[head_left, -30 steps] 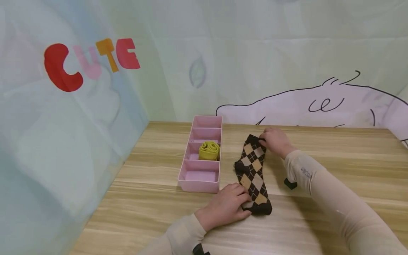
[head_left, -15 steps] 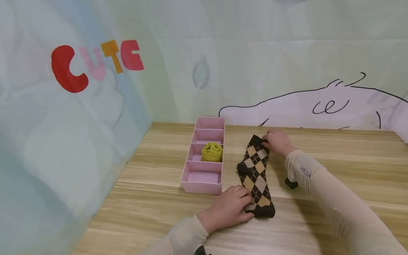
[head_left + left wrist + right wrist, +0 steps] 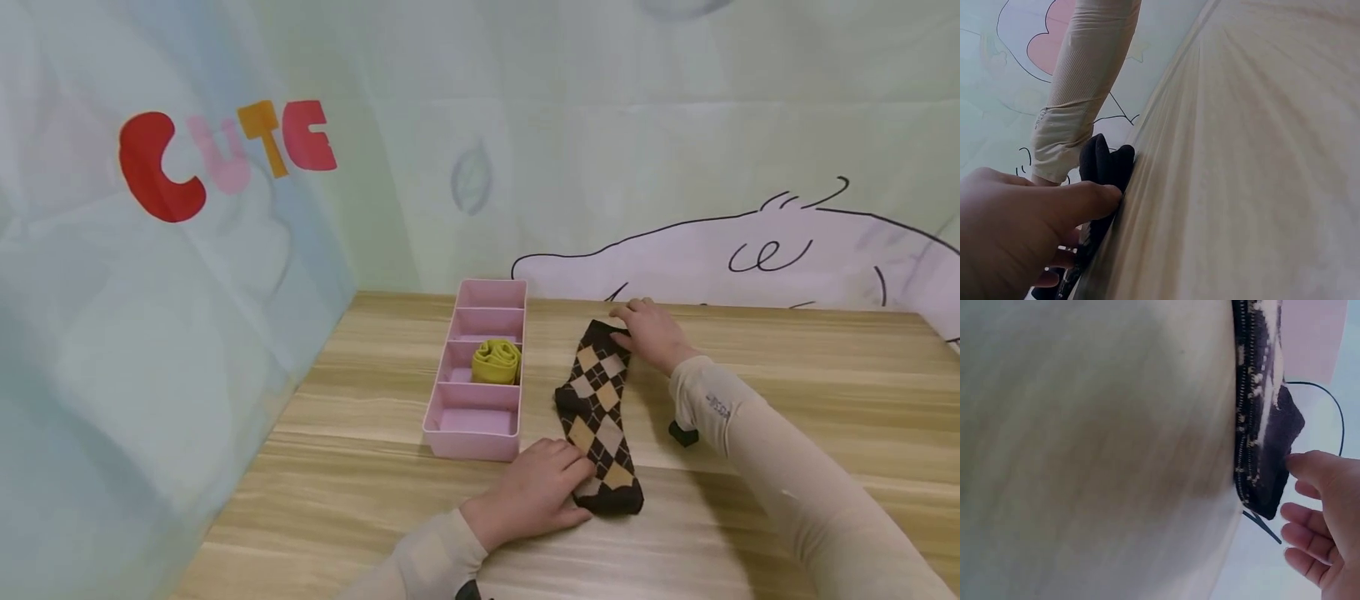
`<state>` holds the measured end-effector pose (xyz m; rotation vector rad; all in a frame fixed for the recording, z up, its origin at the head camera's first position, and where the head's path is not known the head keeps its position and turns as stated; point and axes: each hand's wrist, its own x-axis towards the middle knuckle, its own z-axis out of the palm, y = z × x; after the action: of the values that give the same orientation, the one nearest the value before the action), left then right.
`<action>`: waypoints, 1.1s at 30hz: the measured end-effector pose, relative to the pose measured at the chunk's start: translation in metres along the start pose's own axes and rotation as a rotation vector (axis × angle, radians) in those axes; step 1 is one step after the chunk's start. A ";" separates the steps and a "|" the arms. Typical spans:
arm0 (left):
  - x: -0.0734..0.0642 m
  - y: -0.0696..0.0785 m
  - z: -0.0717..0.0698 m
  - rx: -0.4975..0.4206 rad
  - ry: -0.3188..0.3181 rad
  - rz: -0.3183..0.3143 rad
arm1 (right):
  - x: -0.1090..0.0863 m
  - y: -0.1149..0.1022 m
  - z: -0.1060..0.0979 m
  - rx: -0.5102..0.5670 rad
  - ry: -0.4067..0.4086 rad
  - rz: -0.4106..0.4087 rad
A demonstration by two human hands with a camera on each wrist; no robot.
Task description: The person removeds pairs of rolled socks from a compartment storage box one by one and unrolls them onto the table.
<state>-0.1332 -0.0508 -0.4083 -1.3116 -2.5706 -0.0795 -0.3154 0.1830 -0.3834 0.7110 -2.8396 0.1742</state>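
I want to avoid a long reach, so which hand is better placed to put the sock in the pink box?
Likely the left hand: it touches the sock on the side nearer the box. The right hand is on the opposite side, at the sock's far end.

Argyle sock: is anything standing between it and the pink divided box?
No loose object visible; tabletop separates the argyle sock and pink divided box. Only the left hand, at the sock's near end, lies partly between, by the box's near corner.
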 end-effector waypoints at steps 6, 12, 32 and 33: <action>-0.002 -0.004 0.002 -0.038 0.050 0.016 | 0.000 -0.003 -0.004 0.029 0.063 -0.044; -0.002 -0.006 0.003 -0.053 0.109 0.060 | -0.001 -0.005 -0.003 0.061 -0.012 -0.030; 0.000 -0.006 0.006 -0.063 0.256 0.097 | -0.001 -0.004 0.001 0.066 -0.095 0.016; 0.000 -0.006 0.006 -0.069 0.269 0.097 | -0.001 -0.004 0.001 0.068 -0.089 0.018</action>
<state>-0.1395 -0.0534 -0.4134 -1.3464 -2.2946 -0.3069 -0.3125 0.1797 -0.3840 0.7236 -2.9378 0.2492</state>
